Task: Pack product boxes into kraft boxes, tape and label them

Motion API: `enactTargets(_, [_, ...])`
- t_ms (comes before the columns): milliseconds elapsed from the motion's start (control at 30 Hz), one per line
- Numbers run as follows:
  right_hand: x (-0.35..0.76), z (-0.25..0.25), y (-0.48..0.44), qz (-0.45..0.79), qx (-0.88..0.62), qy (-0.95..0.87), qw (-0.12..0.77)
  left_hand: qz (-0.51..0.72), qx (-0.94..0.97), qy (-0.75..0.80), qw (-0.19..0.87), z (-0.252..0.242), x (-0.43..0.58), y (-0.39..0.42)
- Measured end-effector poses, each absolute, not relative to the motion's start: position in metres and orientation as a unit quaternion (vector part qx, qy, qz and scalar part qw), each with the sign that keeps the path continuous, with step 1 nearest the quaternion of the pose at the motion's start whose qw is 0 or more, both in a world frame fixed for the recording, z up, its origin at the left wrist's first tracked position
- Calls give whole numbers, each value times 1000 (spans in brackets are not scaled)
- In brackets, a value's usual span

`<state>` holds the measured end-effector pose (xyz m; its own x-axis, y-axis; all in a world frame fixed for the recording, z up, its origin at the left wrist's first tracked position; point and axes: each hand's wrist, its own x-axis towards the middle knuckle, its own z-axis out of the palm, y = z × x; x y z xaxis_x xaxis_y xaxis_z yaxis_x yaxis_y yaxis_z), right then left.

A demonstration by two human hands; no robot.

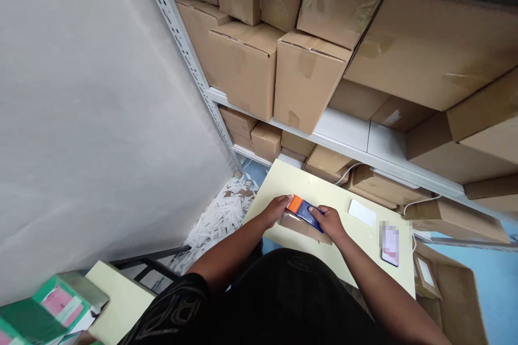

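Note:
Between my two hands is a flat blue package with an orange end (308, 214), held over the pale table (263, 202). My left hand (278, 210) is closed on its orange end. At the blue end, my right hand (328, 222) grips with the thumb laid on top; the fingers underneath are hidden. Just below the package, near the table's front edge, lies a brown cardboard piece or small box (297, 225), partly covered. What the package contains cannot be made out.
A white card or box (361, 212) and a phone (390, 245) lie on the table's right side. Metal shelves with cardboard boxes (246, 73) stand behind. White paper strips (218, 221) cover the floor at left. An opened carton (453, 285) stands at right, a green box (52, 307) lower left.

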<state>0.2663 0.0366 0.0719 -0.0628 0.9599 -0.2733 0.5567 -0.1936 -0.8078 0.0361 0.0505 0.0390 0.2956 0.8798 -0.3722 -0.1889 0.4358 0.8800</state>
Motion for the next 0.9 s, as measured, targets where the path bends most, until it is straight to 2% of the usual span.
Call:
enactTargets(200, [270,69,42,416,-636,-609,226,391,341,477,710,33,34,50])
enactTargets(400, [270,72,41,444,-623,-601,232,343,407,511,674,34,33,50])
enactTargets(667, [285,82,35,441,-626,-619,175,295,556,597,497,35,27,40])
enactTargets(800, [301,80,32,428,-638,-622,149,304,541,649,440,17,-5,32])
enactTargets(900, [307,77,33,409,-647,-628,139,267,566,671,398,-2,-21,29])
